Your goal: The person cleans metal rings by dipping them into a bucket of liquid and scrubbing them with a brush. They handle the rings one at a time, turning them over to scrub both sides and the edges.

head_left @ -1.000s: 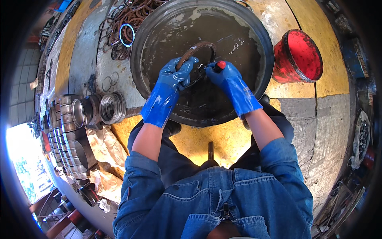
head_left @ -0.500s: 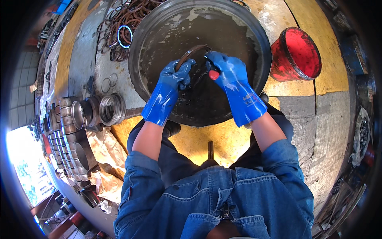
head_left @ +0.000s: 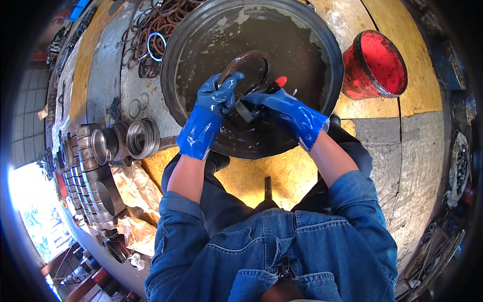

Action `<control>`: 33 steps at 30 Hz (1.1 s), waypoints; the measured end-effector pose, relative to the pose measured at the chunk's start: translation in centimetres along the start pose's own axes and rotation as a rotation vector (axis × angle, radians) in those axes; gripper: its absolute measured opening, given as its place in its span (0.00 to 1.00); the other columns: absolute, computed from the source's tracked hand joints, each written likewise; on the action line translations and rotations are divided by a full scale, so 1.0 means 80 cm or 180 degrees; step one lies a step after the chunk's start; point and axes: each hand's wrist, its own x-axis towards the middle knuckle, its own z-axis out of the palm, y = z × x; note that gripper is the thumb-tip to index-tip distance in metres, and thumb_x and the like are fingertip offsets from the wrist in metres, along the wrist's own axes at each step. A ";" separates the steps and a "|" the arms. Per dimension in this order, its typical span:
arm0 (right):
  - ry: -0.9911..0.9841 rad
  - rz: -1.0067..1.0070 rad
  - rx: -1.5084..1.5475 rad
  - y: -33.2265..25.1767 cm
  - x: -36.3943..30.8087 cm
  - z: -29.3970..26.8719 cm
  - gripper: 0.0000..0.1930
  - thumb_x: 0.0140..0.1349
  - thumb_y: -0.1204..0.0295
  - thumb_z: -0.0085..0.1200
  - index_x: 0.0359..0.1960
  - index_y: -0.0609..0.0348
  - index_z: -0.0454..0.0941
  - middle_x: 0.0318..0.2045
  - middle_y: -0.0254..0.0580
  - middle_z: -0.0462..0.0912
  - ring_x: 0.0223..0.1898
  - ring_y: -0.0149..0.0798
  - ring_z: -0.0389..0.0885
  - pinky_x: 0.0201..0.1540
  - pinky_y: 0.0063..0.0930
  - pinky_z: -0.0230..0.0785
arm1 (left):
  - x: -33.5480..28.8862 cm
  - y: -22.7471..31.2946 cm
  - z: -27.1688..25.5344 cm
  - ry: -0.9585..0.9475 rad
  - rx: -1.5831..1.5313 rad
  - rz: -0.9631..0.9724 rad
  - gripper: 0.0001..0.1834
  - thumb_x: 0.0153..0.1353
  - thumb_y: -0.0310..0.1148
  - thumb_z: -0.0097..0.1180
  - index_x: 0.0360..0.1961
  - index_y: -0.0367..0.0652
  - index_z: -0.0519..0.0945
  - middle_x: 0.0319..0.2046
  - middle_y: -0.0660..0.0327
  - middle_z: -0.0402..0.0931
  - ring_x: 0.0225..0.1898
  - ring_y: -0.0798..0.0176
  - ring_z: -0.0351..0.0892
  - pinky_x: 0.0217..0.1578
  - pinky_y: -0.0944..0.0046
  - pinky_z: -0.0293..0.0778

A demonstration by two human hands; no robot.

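One ring (head_left: 250,53) is gripped by the left hand (head_left: 218,94) and, beside it, a red-ended tool (head_left: 280,81) by the right hand (head_left: 275,101), seemingly for scraping, with steadiness required next.

There are one left hand (head_left: 216,94), one right hand (head_left: 277,103), one held ring (head_left: 235,62), one red-tipped tool (head_left: 280,81), one basin (head_left: 169,83) and one red bucket (head_left: 381,64); piled rings (head_left: 169,23) defy counting.

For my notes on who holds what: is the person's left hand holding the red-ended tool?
No, the red-ended tool is in the right hand, while the left hand holds the brown ring.
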 end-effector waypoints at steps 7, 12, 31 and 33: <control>-0.0011 -0.0681 -0.0427 -0.021 -0.014 -0.045 0.18 0.63 0.61 0.67 0.46 0.64 0.86 0.37 0.40 0.88 0.36 0.31 0.83 0.43 0.27 0.76 | 0.013 -0.007 -0.033 0.0492 -0.0654 0.0247 0.17 0.73 0.37 0.56 0.57 0.39 0.80 0.22 0.69 0.74 0.20 0.73 0.67 0.22 0.70 0.63; 0.0395 -0.0487 -0.0702 0.007 0.012 -0.051 0.24 0.63 0.52 0.66 0.46 0.64 0.86 0.35 0.41 0.87 0.38 0.29 0.82 0.45 0.26 0.74 | 0.025 -0.012 -0.050 -0.0103 -0.2389 0.0250 0.18 0.75 0.42 0.51 0.58 0.45 0.79 0.22 0.71 0.70 0.20 0.75 0.61 0.23 0.71 0.59; 0.0699 -0.1212 -0.5005 -0.040 -0.009 -0.023 0.13 0.63 0.63 0.59 0.49 0.41 0.86 0.44 0.42 0.88 0.50 0.50 0.86 0.52 0.43 0.79 | 0.014 -0.012 -0.007 -0.0472 0.2926 0.0903 0.21 0.63 0.39 0.67 0.53 0.39 0.82 0.39 0.56 0.85 0.40 0.58 0.85 0.45 0.61 0.79; 0.0874 -0.1708 -0.4220 -0.021 -0.007 -0.040 0.14 0.63 0.61 0.59 0.50 0.41 0.86 0.45 0.43 0.88 0.51 0.51 0.85 0.52 0.43 0.79 | 0.011 -0.007 -0.007 -0.0194 0.2218 0.0439 0.17 0.66 0.37 0.65 0.52 0.39 0.83 0.34 0.61 0.83 0.34 0.65 0.82 0.38 0.65 0.77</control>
